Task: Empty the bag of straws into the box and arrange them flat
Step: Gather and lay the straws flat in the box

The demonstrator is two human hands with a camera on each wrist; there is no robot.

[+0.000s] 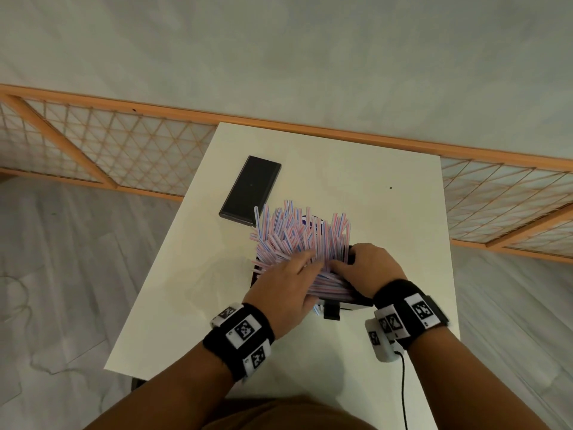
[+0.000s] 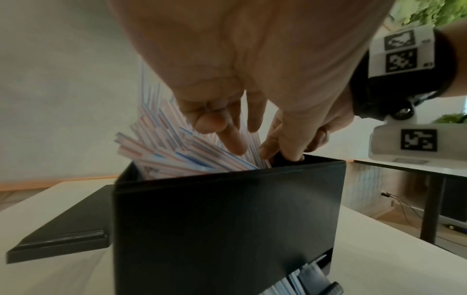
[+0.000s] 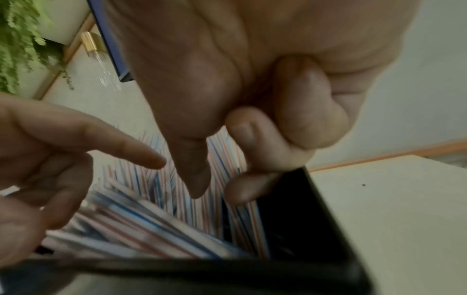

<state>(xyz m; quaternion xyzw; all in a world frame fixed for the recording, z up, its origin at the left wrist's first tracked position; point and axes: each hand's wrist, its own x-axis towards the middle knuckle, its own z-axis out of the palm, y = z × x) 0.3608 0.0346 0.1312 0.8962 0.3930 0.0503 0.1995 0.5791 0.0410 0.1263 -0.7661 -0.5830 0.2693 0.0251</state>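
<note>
A heap of red-and-blue striped white straws (image 1: 297,234) stands fanned out of a black box (image 1: 356,301) on the white table (image 1: 356,181). My left hand (image 1: 297,268) lies on the straws with its fingers straight, pressing them down. In the left wrist view those fingers (image 2: 232,139) point into the straws (image 2: 171,149) above the box's front wall (image 2: 227,219). My right hand (image 1: 356,265) grips the box's right rim, fingers curled over the wall. The right wrist view shows its thumb (image 3: 197,175) among the straws (image 3: 151,229), beside the box wall (image 3: 316,199).
The black lid (image 1: 249,189) lies flat on the table behind and left of the box, also seen as the lid (image 2: 63,229) in the left wrist view. Something purple and white (image 1: 313,220) peeks out behind the straws. A wooden lattice screen (image 1: 108,144) runs past the table's far edge.
</note>
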